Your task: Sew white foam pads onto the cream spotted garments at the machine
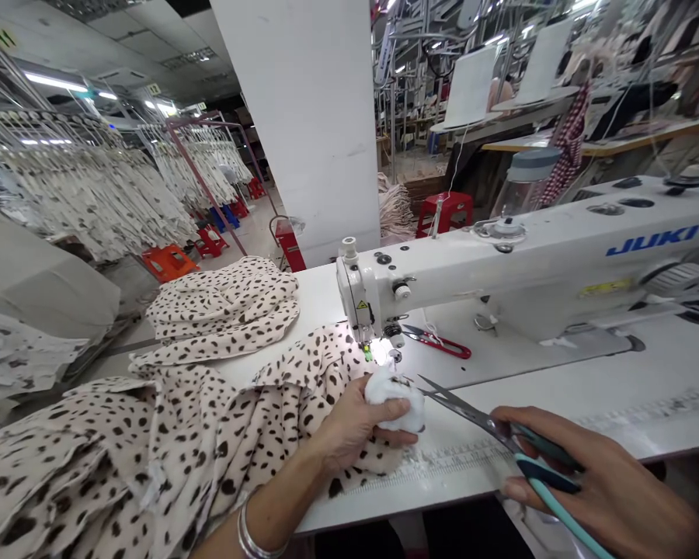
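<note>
My left hand (355, 423) is closed on a bunched piece of white fluffy fabric (391, 404), just in front of the sewing machine's needle area. Spotted cream fabric (203, 435) spreads beneath that hand and off to the left. In my right hand (594, 473) is a pair of scissors (478, 418) with dark and teal handles. Their blades are parted and point left, with the tips close to the white fabric; whether they touch it I cannot tell. A lit lamp shines by the presser foot of the white sewing machine (547, 272).
Red-handled thread snips (436, 340) lie on the machine bed behind the scissors. A second heap of spotted fabric (227, 303) sits at the table's far left. A white pillar (314, 132) stands behind. Red stools (446, 211) and hanging garments (93, 194) fill the background.
</note>
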Demonstrator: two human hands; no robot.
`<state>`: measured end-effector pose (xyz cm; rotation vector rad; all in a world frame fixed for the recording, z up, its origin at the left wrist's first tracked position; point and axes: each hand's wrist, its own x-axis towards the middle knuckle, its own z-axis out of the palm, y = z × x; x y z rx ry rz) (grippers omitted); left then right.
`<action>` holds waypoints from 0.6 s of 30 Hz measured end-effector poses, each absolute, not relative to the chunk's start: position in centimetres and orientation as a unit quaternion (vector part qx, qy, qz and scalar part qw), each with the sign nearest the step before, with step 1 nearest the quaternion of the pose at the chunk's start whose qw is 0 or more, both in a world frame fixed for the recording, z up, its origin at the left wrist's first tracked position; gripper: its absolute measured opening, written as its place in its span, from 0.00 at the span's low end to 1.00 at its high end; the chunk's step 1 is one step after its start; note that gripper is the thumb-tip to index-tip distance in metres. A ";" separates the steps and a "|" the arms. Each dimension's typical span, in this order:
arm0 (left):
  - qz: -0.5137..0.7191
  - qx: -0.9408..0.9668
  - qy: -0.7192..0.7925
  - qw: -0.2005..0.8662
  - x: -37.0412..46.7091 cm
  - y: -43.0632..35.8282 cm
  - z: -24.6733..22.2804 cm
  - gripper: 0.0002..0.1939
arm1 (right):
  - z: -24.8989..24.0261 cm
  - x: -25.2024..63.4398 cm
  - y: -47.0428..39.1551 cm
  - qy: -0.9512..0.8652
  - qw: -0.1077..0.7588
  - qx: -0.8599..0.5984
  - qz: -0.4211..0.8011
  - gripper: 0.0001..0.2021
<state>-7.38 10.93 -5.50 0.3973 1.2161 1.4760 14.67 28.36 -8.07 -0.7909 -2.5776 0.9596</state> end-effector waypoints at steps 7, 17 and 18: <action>0.599 0.222 0.515 0.571 -7.3 10.7 -5.9 0.22 | -8.5 14.9 29.1 -0.897 0.082 -0.241 0.361 0.27; 0.568 0.355 0.493 0.555 -6.9 10.1 -4.9 0.23 | -6.2 14.1 27.4 -0.903 0.079 -0.167 0.389 0.28; 0.564 0.371 0.504 0.539 -6.9 10.0 -4.9 0.21 | -6.2 14.2 27.3 -0.905 0.081 -0.166 0.384 0.28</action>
